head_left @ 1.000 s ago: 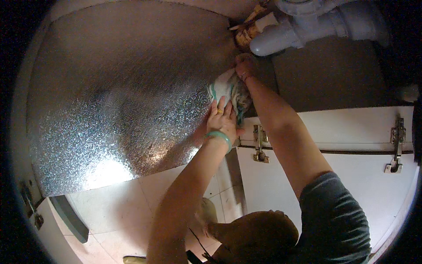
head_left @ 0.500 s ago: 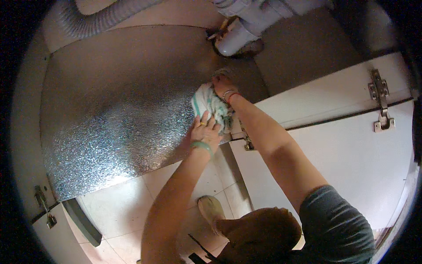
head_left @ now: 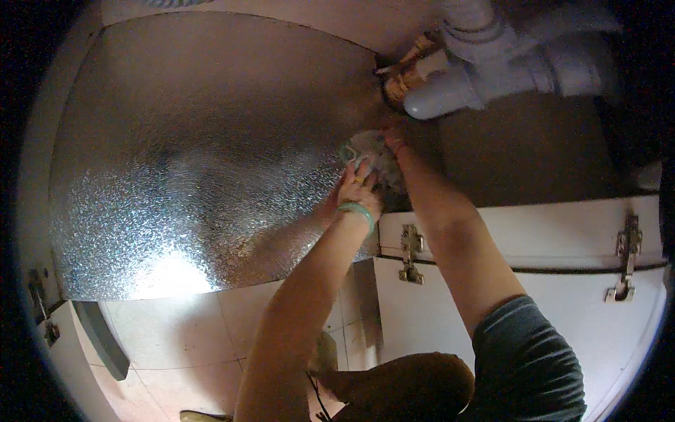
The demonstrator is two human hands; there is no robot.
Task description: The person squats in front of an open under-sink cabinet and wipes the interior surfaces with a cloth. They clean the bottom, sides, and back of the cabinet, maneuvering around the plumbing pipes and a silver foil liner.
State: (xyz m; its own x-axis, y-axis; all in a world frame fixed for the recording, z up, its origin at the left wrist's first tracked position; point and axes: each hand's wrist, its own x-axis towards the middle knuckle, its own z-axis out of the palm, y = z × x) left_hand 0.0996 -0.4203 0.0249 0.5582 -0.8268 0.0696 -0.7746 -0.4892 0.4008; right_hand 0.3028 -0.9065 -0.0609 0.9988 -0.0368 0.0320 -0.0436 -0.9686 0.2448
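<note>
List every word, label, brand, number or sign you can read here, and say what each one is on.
None: no readable text shows on the cloth, the silvery sheet, the grey pipe, the metal hinges or the white door.
The pipe and cloth are dim and blurred, so any tiny marking there could not be made out.

No writing, number or sign can be read here (labels and brands included).

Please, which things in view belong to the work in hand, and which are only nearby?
In use:
- cloth
- left hand and right hand, both at the cloth
- shiny sheet beneath

Only nearby:
- grey pipe
- metal hinges
- white door
- floor tiles
</note>
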